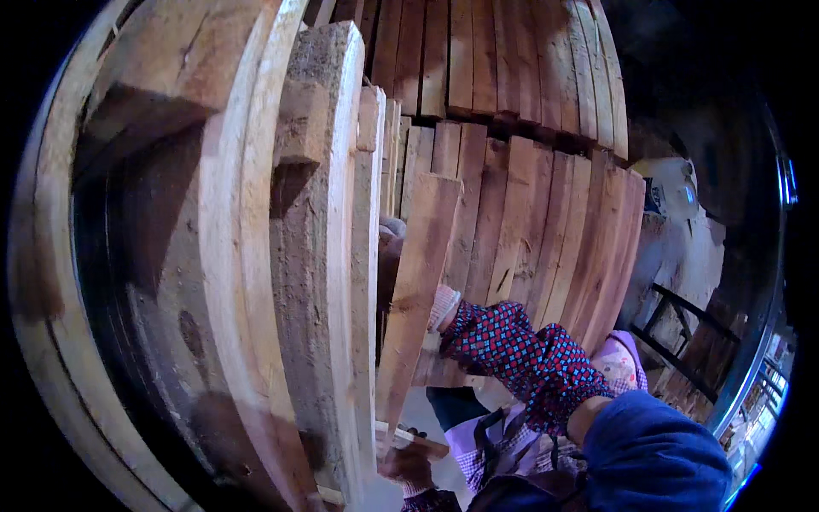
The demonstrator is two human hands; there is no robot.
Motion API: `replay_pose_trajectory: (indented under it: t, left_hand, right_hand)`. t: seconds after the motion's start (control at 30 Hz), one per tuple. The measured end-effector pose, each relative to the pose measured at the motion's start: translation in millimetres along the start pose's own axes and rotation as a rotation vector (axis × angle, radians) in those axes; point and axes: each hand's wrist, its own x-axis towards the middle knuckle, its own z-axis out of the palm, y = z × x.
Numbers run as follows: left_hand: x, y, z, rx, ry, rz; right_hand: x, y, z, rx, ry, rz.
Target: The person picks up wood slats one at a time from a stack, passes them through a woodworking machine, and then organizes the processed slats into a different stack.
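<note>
A rough-sawn wooden plank [420,264] stands tilted in front of me, its top leaning to the right. My right hand [444,307], gloved with a pale cuff under a red-and-blue patterned sleeve, reaches behind this plank. Greyish fingertips show past its left edge, so the hand is closed round it; the palm is hidden. Low in the picture, my left hand [408,469], in a brownish glove, is closed at the plank's lower end. A narrow strip of wood [418,439] crosses just above that hand, whose fingers are partly in shadow.
Upright planks and thick timbers [311,230] rise close on the left. Ahead lies a layered stack of boards [520,230], with another row [503,60] beyond. At right are a black metal frame [682,333], a pale sack [670,183] and a pink-and-white patterned shoe [618,363].
</note>
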Motion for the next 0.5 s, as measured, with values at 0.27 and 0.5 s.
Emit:
replay_pose_trajectory:
  t: [0.27,0.5]
  left_hand:
    - [47.6,-67.1,-74.2,-0.584,0.020,-0.264]
    - [60.6,-65.1,-74.0,-0.620,-0.079,-0.239]
  right_hand:
    - [-28.2,6.7,44.1,-0.171,0.168,-0.152]
    - [-26.5,0.3,66.2,-0.442,0.249,-0.322]
